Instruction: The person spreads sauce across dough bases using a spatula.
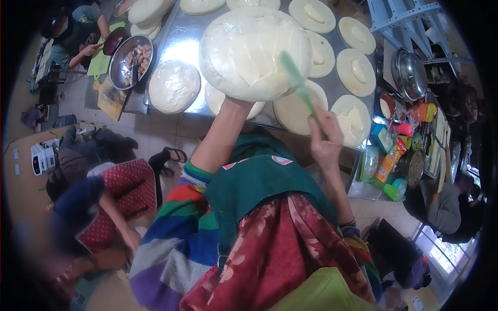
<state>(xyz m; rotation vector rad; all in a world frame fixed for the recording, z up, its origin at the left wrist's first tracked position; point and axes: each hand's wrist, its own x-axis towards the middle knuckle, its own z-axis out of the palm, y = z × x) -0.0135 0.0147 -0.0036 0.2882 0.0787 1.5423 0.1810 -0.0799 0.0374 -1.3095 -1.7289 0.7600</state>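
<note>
A large, round, glossy layered dough piece [249, 52] is raised above the metal table. My left hand is under it, with the wrist [237, 106] showing and the fingers hidden by the dough. My right hand [327, 135] is closed around the handle of a green spatula [306, 96]. Its pale, motion-blurred head lies over the right part of the dough's upper face. Around it, several flat dough rounds [355, 72] rest on the table, many with a pale creamy dab in the middle. To the left sits a shiny coated dough round [175, 86].
A steel bowl of brownish chunks [130, 62] and a wooden board [110, 98] are at the left. Right of the table stand steel basins [410, 75], an orange packet [391, 158] and a green cup [392, 192]. Other people [85, 31] work or sit nearby.
</note>
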